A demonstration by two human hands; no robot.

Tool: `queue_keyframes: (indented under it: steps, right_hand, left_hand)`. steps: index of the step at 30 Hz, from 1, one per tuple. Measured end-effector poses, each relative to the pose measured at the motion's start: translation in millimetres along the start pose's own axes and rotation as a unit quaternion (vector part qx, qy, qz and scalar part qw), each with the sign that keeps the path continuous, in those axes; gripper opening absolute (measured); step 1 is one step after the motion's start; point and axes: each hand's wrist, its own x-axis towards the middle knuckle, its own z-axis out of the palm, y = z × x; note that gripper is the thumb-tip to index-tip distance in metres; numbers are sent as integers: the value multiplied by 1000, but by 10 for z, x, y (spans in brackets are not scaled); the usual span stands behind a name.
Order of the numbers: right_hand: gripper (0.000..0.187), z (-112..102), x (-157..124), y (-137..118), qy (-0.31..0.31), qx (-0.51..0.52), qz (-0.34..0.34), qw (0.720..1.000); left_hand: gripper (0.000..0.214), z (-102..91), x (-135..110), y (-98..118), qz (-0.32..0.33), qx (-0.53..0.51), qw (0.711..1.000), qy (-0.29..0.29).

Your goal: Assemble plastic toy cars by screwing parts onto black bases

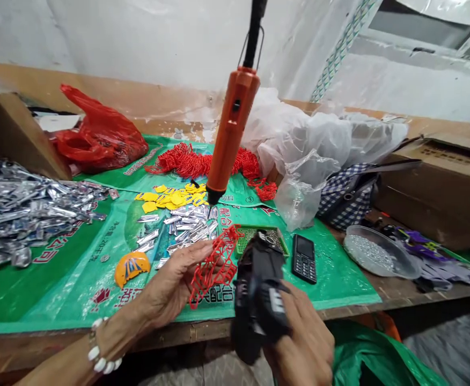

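Observation:
My left hand has its fingers closed around a red plastic lattice piece, held above the green sheet. In my right hand is a black plastic toy part, close to the red piece but blurred; its exact kind cannot be made out. Behind it, partly hidden, sits a green tray of small screws. An orange electric screwdriver hangs tip down over silver plastic parts. Yellow pieces lie behind those. An orange curved shell rests left of my left hand.
A pile of silver parts spreads at left near a red bag. Red lattice pieces are heaped at the back. A keypad phone, a clear bowl and a checkered bag are on the right.

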Motion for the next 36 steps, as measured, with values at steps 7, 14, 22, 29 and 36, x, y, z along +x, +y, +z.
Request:
queue_keyframes:
  steps: [7, 14, 22, 29, 36]
  right_hand:
    - [40, -59, 391, 26, -41, -65, -102, 992]
    - [37, -82, 257, 124, -27, -16, -112, 993]
    - [27, -220, 122, 7, -31, 481, 404, 778]
    - [26, -94, 161, -58, -35, 681, 497, 537]
    - [22, -71, 110, -49, 7, 667, 523, 531]
  left_hand:
    - [43, -5, -23, -99, 22, 39, 999, 2]
    - [38, 12, 12, -60, 15, 55, 998, 5]
    - [35, -82, -67, 61, 231, 372, 895, -79]
    - [47, 44, -168, -87, 365, 553, 737, -136]
    - [44, 68, -187, -74, 376, 630, 667, -132]
